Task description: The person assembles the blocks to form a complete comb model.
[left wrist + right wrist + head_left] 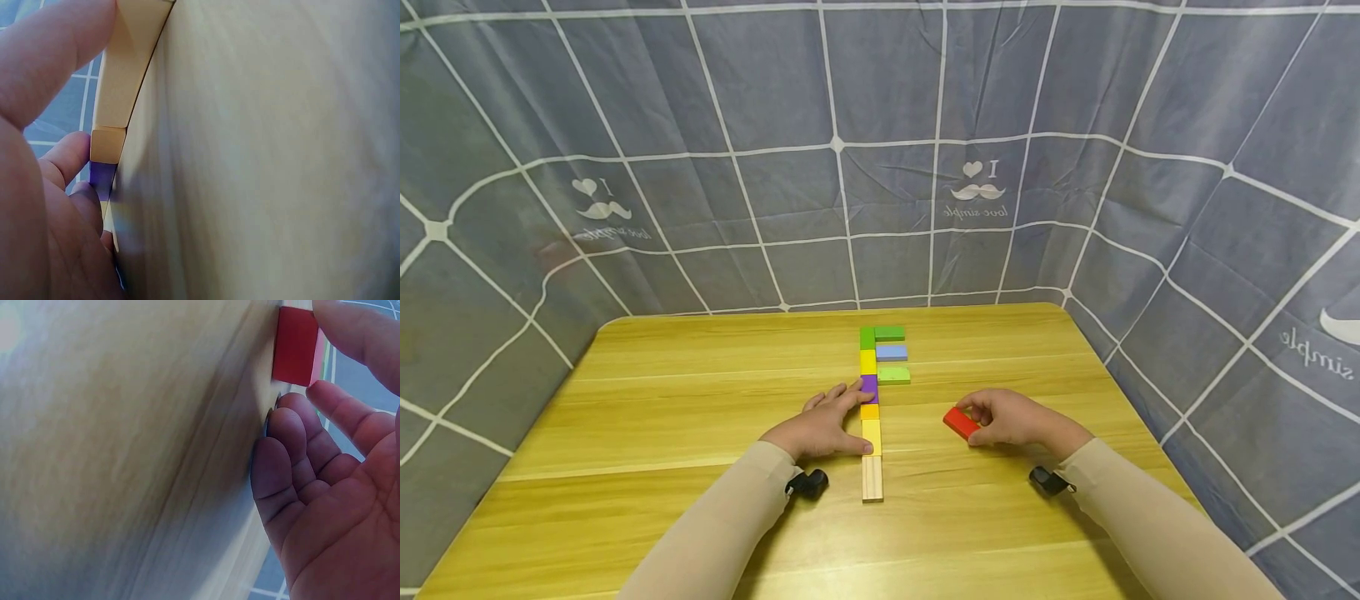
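A row of wooden blocks runs away from me, and my left hand (pixel 827 427) lies along its left side. Its fingertips touch the purple block (pixel 870 383), and the thumb rests on a long yellow block (pixel 872 430). Between those two sits a short orange block (pixel 869 412); a plain wood block (pixel 872 479) makes the near end. To the right of the row, my right hand (pixel 1011 417) pinches a red block (pixel 960 422) between thumb and fingers. In the right wrist view the red block (pixel 295 347) is on or close to the tabletop; I cannot tell which.
Beyond the purple block, the row continues with a yellow block (pixel 868 362) and a dark green block (pixel 867 337). Off its right side extend a green block (pixel 890 332), a blue block (pixel 892 353) and a light green block (pixel 894 376). A grey curtain (pixel 887 200) surrounds the table (pixel 700 375).
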